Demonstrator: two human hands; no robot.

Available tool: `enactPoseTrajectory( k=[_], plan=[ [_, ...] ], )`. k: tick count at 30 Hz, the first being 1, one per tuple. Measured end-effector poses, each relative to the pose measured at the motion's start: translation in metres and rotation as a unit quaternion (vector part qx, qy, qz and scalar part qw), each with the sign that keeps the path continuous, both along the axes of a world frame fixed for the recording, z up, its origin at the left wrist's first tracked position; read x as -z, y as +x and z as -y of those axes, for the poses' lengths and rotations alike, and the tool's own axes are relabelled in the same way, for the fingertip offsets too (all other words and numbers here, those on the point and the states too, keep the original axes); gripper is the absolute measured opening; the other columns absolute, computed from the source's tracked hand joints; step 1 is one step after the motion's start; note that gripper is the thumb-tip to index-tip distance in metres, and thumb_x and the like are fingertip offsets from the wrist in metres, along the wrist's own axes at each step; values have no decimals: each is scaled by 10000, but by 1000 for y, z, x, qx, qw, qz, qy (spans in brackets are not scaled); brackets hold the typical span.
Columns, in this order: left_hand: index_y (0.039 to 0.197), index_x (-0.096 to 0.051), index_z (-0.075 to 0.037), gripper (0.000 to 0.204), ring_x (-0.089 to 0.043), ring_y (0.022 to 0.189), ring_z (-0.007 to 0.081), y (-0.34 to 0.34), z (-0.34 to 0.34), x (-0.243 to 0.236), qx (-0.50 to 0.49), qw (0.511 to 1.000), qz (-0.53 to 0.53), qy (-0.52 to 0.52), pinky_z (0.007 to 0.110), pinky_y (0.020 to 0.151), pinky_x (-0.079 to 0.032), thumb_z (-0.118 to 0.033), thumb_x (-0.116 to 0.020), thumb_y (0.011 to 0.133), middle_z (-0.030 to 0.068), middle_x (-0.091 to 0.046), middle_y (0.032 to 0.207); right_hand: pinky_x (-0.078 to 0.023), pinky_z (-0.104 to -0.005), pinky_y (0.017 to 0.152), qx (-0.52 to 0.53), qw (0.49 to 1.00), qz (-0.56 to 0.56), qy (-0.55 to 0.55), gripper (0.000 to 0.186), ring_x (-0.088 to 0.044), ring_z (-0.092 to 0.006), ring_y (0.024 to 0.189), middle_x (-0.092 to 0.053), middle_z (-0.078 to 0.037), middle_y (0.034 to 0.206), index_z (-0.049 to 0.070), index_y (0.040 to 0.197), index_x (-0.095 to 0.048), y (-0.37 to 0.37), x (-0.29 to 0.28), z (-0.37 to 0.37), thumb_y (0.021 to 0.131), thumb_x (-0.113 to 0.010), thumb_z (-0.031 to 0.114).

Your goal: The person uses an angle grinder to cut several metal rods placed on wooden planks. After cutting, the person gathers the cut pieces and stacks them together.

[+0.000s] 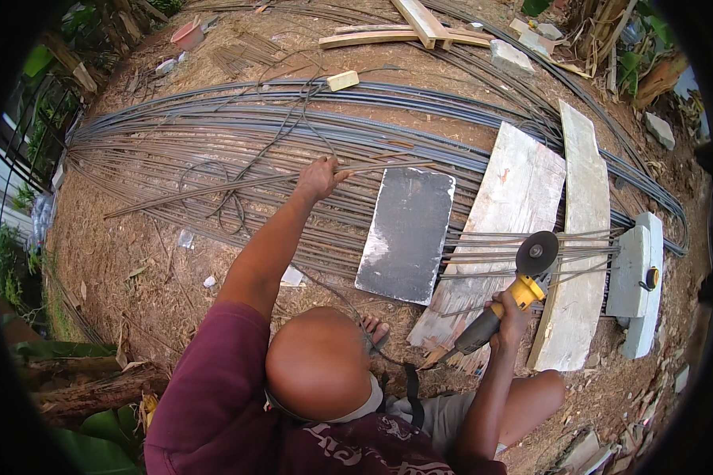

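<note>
My left hand (320, 179) is stretched out over the pile, its fingers closed round a few thin rusty steel rods (238, 185) that lie slanted across the others. My right hand (512, 315) grips a yellow and black angle grinder (523, 291) by its body. The grinder's dark cutting disc (536, 252) points away from me, above several rod ends (586, 251) that run over pale boards. Whether the disc touches a rod or spins, I cannot tell. Between my hands a dark rectangular board (408, 233) lies on the rods.
Long steel bars (214, 131) spread across the dirt. Two pale planks (523, 186) (582, 229) lie across them, beside white blocks (630, 273) with a black and yellow tape measure (651, 278). A dark cord (245, 170) loops over the bars. Timber (424, 24) lies at the back; my foot (376, 327) is near the dark board.
</note>
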State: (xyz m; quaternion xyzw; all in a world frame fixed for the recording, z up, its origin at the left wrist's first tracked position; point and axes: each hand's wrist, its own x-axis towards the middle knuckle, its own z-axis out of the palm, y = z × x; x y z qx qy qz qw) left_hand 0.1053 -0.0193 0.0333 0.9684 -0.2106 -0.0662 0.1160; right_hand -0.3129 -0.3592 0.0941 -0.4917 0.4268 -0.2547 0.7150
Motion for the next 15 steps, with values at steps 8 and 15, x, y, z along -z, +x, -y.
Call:
enactPoseTrajectory(
  k=[8,15],
  plan=[
    [1401,-621,-51,803,-641,1268,427,-2,1,5,-9,999,-50,14,550,1061,-500,-743,-533,1004,257,-682,1334,-581,-358,585,-7,1000,-22,9,232,-680,-234,622,-659,-107,812,5,1032,-577,-2,-1,-5,859,-730,29],
    [1300,-700,-47,841,-705,1144,431,-71,-34,5,78,988,-129,20,559,985,-538,-798,-482,993,270,-749,1156,-582,-358,601,-27,998,-40,29,258,-689,-240,651,-666,-104,828,23,1116,-571,-6,11,6,913,-725,59]
  ],
)
